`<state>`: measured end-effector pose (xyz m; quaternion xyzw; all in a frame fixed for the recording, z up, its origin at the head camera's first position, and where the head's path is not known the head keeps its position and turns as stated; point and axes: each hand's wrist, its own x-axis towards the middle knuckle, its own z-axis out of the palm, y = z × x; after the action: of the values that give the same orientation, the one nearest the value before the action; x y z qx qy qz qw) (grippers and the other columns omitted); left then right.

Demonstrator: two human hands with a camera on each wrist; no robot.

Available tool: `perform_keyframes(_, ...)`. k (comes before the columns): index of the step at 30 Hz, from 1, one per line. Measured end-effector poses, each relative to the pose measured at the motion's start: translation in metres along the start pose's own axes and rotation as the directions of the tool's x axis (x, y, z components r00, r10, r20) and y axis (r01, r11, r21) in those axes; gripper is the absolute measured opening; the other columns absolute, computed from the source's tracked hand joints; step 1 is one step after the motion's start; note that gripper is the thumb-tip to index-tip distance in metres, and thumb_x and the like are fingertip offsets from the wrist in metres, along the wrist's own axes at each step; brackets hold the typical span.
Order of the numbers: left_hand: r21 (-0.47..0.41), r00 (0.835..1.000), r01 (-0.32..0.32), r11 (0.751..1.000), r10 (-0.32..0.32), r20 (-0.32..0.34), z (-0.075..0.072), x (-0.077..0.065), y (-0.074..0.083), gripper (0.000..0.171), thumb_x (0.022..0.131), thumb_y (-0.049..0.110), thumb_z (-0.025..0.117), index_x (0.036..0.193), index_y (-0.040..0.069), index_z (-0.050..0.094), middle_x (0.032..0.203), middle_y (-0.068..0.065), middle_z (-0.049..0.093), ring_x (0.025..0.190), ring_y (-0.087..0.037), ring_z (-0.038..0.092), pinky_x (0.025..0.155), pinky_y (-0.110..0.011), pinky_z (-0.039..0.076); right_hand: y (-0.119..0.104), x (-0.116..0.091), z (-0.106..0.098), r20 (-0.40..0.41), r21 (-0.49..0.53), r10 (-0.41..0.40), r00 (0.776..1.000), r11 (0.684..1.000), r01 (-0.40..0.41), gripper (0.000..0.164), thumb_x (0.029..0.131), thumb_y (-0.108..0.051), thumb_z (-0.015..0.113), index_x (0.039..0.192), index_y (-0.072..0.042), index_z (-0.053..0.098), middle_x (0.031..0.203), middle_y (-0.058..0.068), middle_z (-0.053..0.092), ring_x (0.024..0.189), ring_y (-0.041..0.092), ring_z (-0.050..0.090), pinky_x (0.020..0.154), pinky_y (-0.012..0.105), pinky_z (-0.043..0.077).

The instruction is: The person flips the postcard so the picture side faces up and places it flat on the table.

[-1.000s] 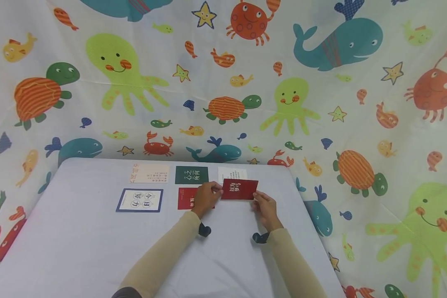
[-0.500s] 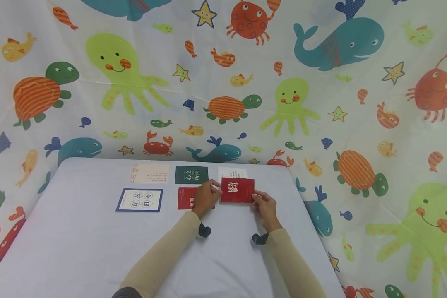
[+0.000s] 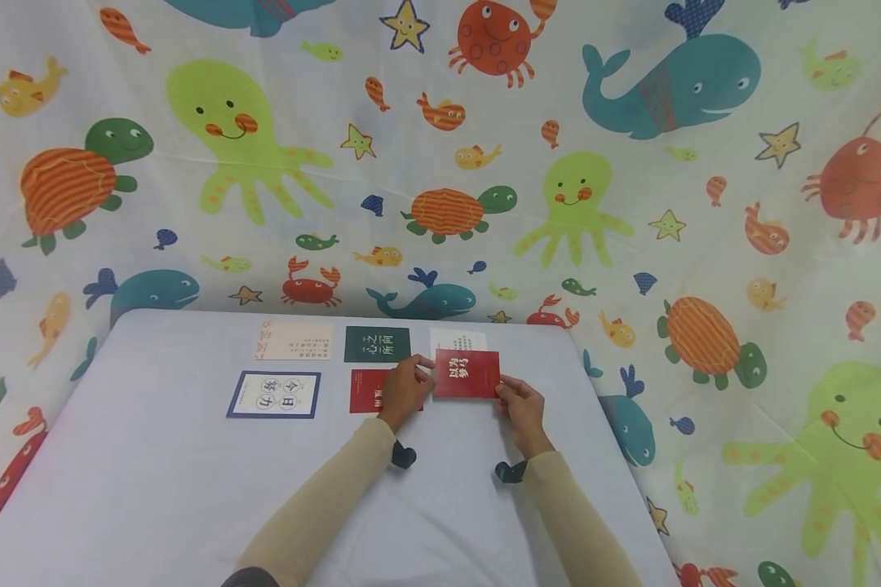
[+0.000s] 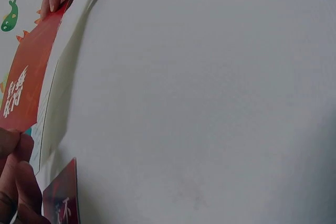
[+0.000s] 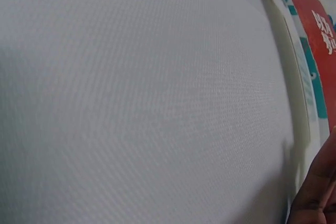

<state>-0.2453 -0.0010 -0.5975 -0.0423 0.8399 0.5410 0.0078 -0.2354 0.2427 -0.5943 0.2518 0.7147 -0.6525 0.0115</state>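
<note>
A red card [image 3: 467, 375] with white characters is held up between both hands, its face toward the head camera. My left hand [image 3: 405, 391] pinches its left edge; my right hand [image 3: 523, 412] pinches its lower right edge. In the left wrist view the red card [image 4: 32, 72] stands clear of the white cloth, fingers at both ends. Behind it, a white card [image 3: 458, 338] with small text is partly covered. A second red card [image 3: 365, 391] lies on the table, partly hidden under my left hand.
The white-covered table [image 3: 154, 489] also bears a green card [image 3: 358, 346], a pale pink card [image 3: 294, 334] and a blue-framed white card [image 3: 310, 408], laid in two rows. A curtain [image 3: 411, 73] printed with sea animals hangs behind the table.
The red card has shifted slightly left and tilted to face the head camera more fully. Both hands keep their grip and have moved only a little.
</note>
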Motion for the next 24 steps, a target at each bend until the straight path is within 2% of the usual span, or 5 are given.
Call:
perform_keyframes(12,0.017,1.0,-0.021,1.0,0.021,-0.008,0.003,0.0044,-0.0007,0.029,0.095,0.021,0.078,0.124,0.017,0.072,0.095,-0.002,0.077,0.069,-0.013,0.068,0.069,-0.03,0.062,0.0006,0.0032,0.0028,-0.014,-0.007,-0.012,1.0,1.0,0.012,0.03,0.099,-0.012,0.073,0.129,-0.016,0.076,0.119,0.012,0.076,0.077,0.013,0.068,0.069,0.022,0.059)
perform_keyframes(24,0.019,1.0,0.018,1.0,-0.017,-0.011,-0.0003,0.0008,0.004,0.029,0.095,0.021,0.078,0.123,0.018,0.073,0.097,-0.002,0.076,0.076,-0.016,0.069,0.069,-0.033,0.063,0.0029,0.0003,0.0041,-0.02,0.001,-0.005,1.0,1.0,0.005,0.03,0.101,-0.014,0.073,0.13,-0.015,0.075,0.122,0.014,0.075,0.083,0.015,0.07,0.071,0.023,0.061)
